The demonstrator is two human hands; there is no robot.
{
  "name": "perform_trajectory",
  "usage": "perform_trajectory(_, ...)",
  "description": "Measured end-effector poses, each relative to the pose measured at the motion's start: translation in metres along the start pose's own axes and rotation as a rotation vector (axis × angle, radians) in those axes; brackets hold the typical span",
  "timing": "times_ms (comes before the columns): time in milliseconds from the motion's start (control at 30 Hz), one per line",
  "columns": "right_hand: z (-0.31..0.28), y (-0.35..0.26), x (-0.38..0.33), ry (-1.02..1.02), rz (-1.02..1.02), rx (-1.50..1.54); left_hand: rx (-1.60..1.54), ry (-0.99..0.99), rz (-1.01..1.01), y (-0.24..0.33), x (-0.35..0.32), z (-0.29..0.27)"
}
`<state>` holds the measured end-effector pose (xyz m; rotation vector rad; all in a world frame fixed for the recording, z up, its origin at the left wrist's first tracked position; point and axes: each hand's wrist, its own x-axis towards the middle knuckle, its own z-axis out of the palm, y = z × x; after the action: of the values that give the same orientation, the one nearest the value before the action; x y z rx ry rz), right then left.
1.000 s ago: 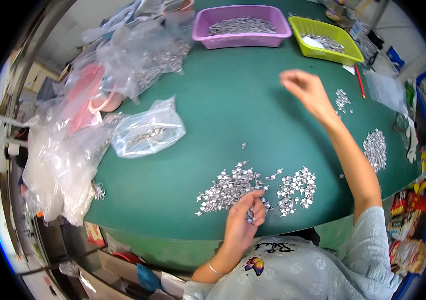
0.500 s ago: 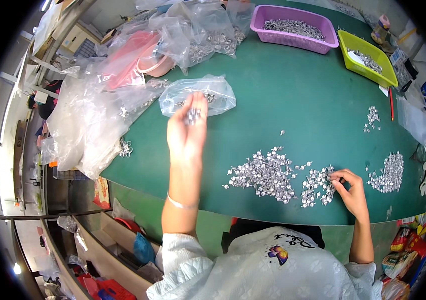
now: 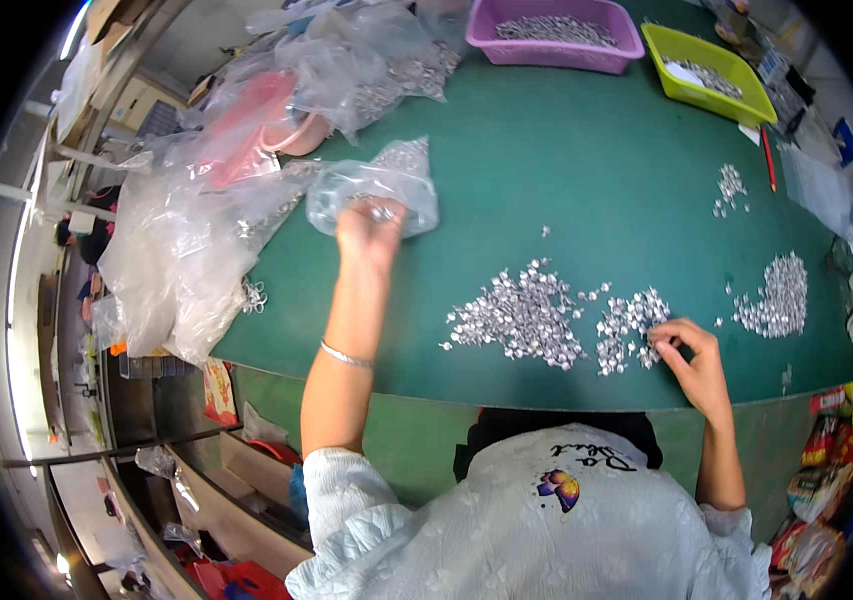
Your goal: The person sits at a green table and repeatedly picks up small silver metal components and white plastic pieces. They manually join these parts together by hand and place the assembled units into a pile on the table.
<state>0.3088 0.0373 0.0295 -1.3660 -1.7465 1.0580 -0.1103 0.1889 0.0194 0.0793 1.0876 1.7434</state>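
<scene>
Left hand (image 3: pixel 371 225) half-curled at mouth of clear bag (image 3: pixel 424 205) on desk (image 3: pixel 546 150), right hand (image 3: pixel 691 360) loosely curled at small silvery pieces (image 3: pixel 631 318), both holds unclear; pieces probably light, hard, slippery, pinch or scoop; bag limp, take rim

A crumpled clear bag (image 3: pixel 391 180) lies left of heaped silvery pieces (image 3: pixel 523 318).

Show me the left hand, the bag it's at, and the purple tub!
Left hand (image 3: pixel 371 236): head view, on the middle of the hand.
Bag (image 3: pixel 386 180): head view, on its clear plastic.
Purple tub (image 3: pixel 558 58): head view, on its front wall.
</scene>
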Motion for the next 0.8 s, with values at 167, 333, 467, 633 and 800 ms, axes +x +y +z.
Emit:
perform_trajectory(167,-0.006,-0.002,-0.005,0.132,-0.059,-0.208,0.047,-0.186,0.040,0.020,-0.005,0.028)
perform_trajectory(333,0.016,0.006,-0.023,0.002,0.018,-0.482,-0.021,-0.257,0.084,-0.003,-0.033,0.023)
perform_trajectory(467,0.037,0.011,-0.023,-0.013,-0.018,-0.504,0.378,-0.431,0.415,-0.048,-0.122,0.011)
perform_trajectory(633,0.053,0.008,-0.008,-0.042,-0.032,-0.535,1.603,-0.665,0.775,-0.087,-0.178,-0.025)
perform_trajectory(800,0.067,0.004,0.005,-0.048,-0.064,-0.542,1.783,-0.492,0.627,-0.096,-0.185,-0.059)
